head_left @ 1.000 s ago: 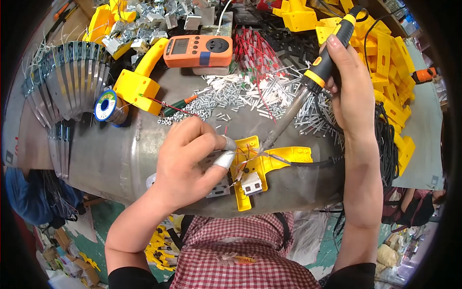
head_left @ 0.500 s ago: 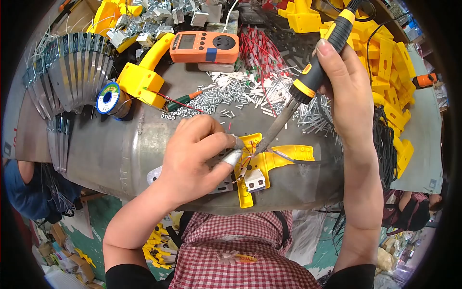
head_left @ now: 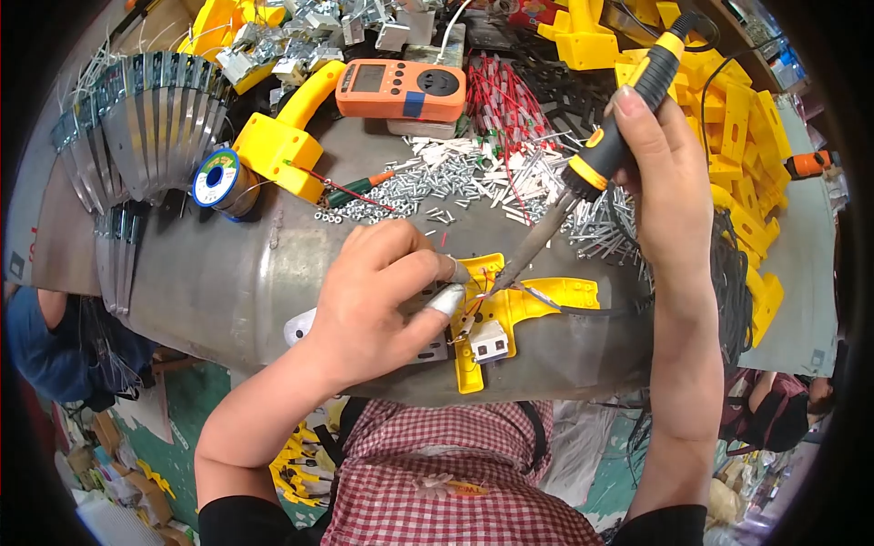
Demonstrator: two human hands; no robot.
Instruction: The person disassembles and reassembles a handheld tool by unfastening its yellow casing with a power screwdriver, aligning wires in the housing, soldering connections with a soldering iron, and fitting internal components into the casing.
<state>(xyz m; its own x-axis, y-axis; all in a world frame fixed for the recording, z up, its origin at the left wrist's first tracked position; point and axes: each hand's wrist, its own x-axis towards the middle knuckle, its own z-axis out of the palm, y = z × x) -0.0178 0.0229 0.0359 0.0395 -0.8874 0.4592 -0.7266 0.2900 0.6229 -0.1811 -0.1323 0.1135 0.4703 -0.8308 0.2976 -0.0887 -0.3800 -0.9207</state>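
A soldering iron (head_left: 628, 109) with a black and yellow handle is gripped in my right hand (head_left: 669, 182), its tip angled down to thin wires. Those wires lie over an open yellow housing (head_left: 546, 296), which holds a white switch block (head_left: 489, 342) and has a black cable (head_left: 592, 311) running out to the right. My left hand (head_left: 382, 300) is closed in a pinch at the housing's left edge, its thumb and forefinger wearing whitish covers. Whatever lies between those fingertips is too small to name. A perforated metal plate (head_left: 432, 350) is partly hidden behind this hand.
Behind the hands lie loose screws (head_left: 442, 177), red wires (head_left: 501, 100), an orange meter (head_left: 401, 89) and a yellow handle piece (head_left: 278, 150). A solder spool (head_left: 223, 182) and metal strips (head_left: 164, 118) sit left. Yellow parts (head_left: 728, 118) are piled right. People are partly visible at both sides.
The view has shifted, so the table items appear farther right. The iron's tip has stayed at the wires, with its handle slightly lower than at first. Both hands keep their holds.
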